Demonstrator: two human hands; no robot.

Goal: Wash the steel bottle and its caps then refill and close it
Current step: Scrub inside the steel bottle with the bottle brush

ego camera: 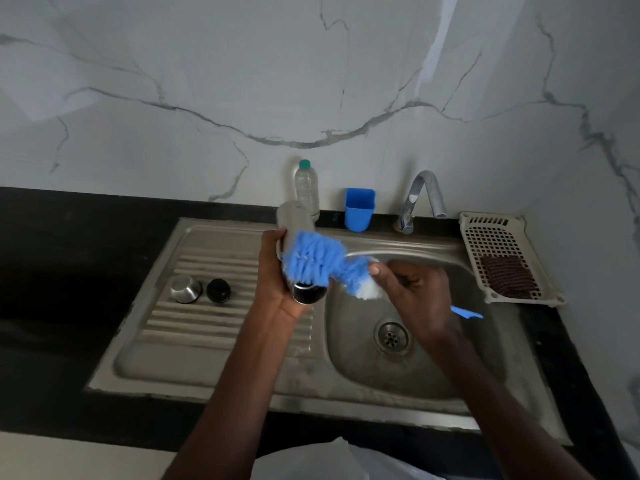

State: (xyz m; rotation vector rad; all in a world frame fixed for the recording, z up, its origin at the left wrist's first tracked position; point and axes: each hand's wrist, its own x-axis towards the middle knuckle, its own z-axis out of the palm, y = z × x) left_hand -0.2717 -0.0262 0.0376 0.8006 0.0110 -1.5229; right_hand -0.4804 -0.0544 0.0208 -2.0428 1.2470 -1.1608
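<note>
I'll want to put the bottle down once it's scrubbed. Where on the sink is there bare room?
The ribbed drainboard is bare in front of the steel cap and black cap, and along its flat near edge. The basin around the drain is bare too. It is crowded at the back by the plastic bottle, blue cup and tap.

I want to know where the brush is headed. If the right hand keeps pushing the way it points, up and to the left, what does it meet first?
The right hand grips the blue bottle brush, aimed at the steel bottle held by the left hand. The bristles already overlap the bottle, so it would likely meet that first, though depth is unclear.
</note>
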